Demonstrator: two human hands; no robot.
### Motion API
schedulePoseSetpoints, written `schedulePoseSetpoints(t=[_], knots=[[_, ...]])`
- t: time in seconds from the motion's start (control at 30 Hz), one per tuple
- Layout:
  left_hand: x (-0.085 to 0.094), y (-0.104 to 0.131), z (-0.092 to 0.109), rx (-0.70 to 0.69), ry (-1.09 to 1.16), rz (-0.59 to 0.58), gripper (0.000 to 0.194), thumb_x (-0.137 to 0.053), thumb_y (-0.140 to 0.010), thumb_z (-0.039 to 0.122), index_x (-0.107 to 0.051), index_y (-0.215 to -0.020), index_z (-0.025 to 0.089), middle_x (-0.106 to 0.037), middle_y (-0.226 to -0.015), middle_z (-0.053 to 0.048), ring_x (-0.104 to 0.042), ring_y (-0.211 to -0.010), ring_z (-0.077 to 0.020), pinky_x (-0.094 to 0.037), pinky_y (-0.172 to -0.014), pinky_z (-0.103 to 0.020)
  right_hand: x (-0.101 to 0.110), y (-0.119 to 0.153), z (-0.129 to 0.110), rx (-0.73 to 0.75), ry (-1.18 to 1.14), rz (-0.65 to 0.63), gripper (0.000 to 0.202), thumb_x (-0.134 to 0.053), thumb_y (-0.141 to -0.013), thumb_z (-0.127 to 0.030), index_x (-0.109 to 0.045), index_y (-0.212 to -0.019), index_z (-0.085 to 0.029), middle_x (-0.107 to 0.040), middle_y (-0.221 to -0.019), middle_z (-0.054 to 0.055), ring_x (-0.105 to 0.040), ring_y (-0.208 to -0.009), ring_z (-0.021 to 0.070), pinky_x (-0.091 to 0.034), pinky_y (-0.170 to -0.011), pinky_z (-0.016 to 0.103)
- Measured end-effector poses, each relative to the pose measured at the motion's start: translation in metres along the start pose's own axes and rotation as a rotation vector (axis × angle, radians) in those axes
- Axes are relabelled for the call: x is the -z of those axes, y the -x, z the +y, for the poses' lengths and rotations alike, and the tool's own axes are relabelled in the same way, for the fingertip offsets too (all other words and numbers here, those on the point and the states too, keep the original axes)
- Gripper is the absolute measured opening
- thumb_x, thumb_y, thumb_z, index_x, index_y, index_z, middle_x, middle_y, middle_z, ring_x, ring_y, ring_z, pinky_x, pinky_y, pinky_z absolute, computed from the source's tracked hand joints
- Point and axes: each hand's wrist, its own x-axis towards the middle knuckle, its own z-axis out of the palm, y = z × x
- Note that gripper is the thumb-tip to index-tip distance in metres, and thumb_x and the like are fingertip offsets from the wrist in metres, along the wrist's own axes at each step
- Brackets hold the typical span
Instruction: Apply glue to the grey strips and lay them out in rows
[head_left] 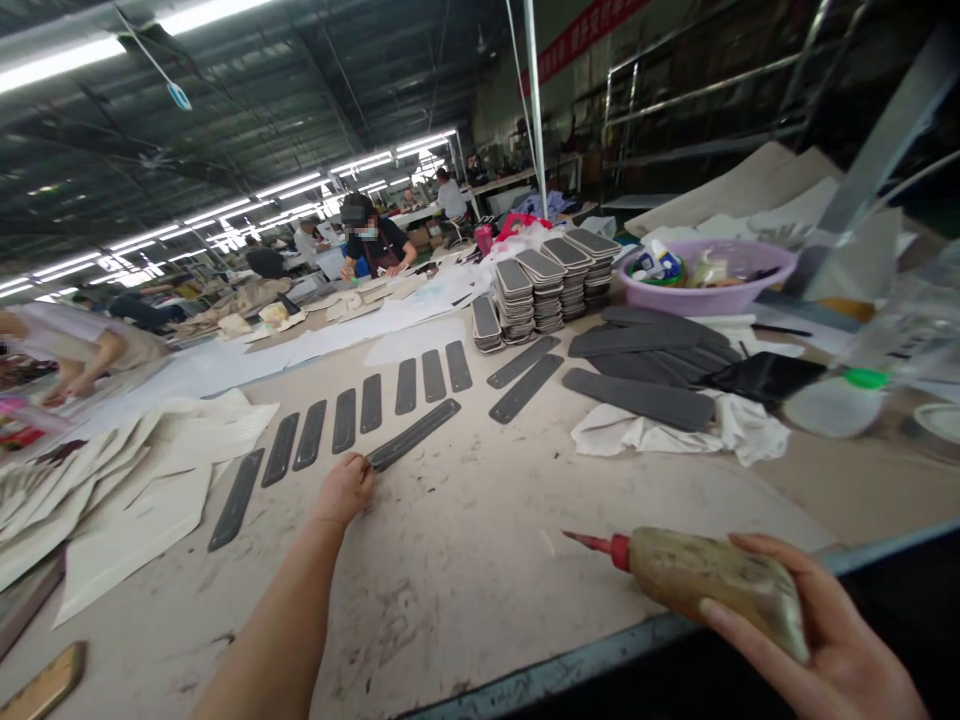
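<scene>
My left hand [348, 489] is closed on the near end of a dark grey strip [416, 433] with rounded ends, which lies at a slant on the table. Beyond it runs a row of several similar grey strips [344, 420], and two more strips [525, 388] lie to the right. In my right hand [817, 625] is a stained squeeze bottle [709, 585] with a red nozzle, held sideways over the table's front edge and pointing left. The fingers wrap the bottle from below and above.
Stacked pieces [525, 290] stand at the back beside a purple basin [705, 290]. Dark grey panels [652, 350] and a white cloth [675, 430] lie at right. Cream sheets [142, 490] and a phone-like object [46, 685] are at left. A co-worker [375, 240] bends over the far end.
</scene>
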Motion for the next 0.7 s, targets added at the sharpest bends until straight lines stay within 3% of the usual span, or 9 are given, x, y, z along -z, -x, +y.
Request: schedulePoseSetpoints(t=[0.13, 0.23, 0.43, 0.57, 0.63, 0.7], knots=[[-0.014, -0.028, 0.014, -0.005, 0.013, -0.053, 0.021, -0.041, -0.084, 0.028, -0.058, -0.078, 0.017, -0.061, -0.094, -0.009, -0.059, -0.092, -0.0187, -0.044, -0.086, -0.028, 0.002, -0.002, 0.009, -0.080, -0.021, -0.069, 0.065, -0.074, -0.053, -0.060, -0.056, -0.110, -0.035, -0.066, -0.105, 0.005, -0.066, -0.090, 0.0346, -0.058, -0.075, 0.045], [-0.018, -0.042, 0.020, 0.027, 0.008, -0.088, 0.021, -0.043, -0.082, 0.027, -0.060, -0.081, 0.016, -0.063, -0.096, -0.009, -0.059, -0.092, -0.0195, -0.044, -0.085, -0.028, 0.002, -0.003, 0.011, -0.096, -0.028, -0.080, 0.067, -0.075, -0.053, -0.058, -0.055, -0.111, -0.034, -0.066, -0.105, 0.006, -0.066, -0.088, 0.0330, -0.059, -0.071, 0.040], [-0.013, -0.051, 0.023, 0.156, -0.004, -0.149, 0.020, -0.046, -0.080, 0.031, -0.060, -0.088, 0.018, -0.068, -0.092, -0.008, -0.063, -0.081, -0.0217, -0.046, -0.071, -0.029, 0.003, -0.005, -0.004, -0.037, -0.031, -0.091, 0.059, -0.075, -0.060, -0.050, -0.055, -0.110, -0.027, -0.067, -0.096, 0.004, -0.067, -0.080, 0.0252, -0.058, -0.062, 0.026], [-0.012, -0.058, 0.015, 0.244, 0.049, -0.210, 0.027, -0.052, -0.076, 0.036, -0.057, -0.097, 0.019, -0.070, -0.085, -0.005, -0.063, -0.074, -0.0214, -0.045, -0.065, -0.028, 0.003, -0.003, -0.015, -0.020, -0.171, -0.159, 0.056, -0.075, -0.067, -0.041, -0.049, -0.113, -0.025, -0.066, -0.093, 0.004, -0.066, -0.076, 0.0210, -0.056, -0.062, 0.025], [-0.016, -0.062, 0.008, 0.243, 0.051, -0.251, 0.024, -0.055, -0.071, 0.038, -0.061, -0.087, 0.021, -0.069, -0.080, -0.002, -0.061, -0.071, -0.0214, -0.045, -0.065, -0.030, 0.003, -0.002, -0.017, -0.027, -0.244, -0.176, 0.055, -0.075, -0.068, -0.039, -0.048, -0.114, -0.024, -0.065, -0.090, 0.003, -0.064, -0.074, 0.0202, -0.055, -0.063, 0.026], [-0.021, -0.064, 0.002, 0.184, 0.114, -0.177, 0.020, -0.055, -0.067, 0.040, -0.063, -0.074, 0.023, -0.068, -0.075, 0.000, -0.059, -0.071, -0.0224, -0.046, -0.067, -0.033, 0.003, 0.000, -0.018, -0.038, -0.302, -0.193, 0.055, -0.075, -0.069, -0.038, -0.047, -0.113, -0.025, -0.065, -0.089, 0.002, -0.063, -0.075, 0.0199, -0.054, -0.065, 0.027]])
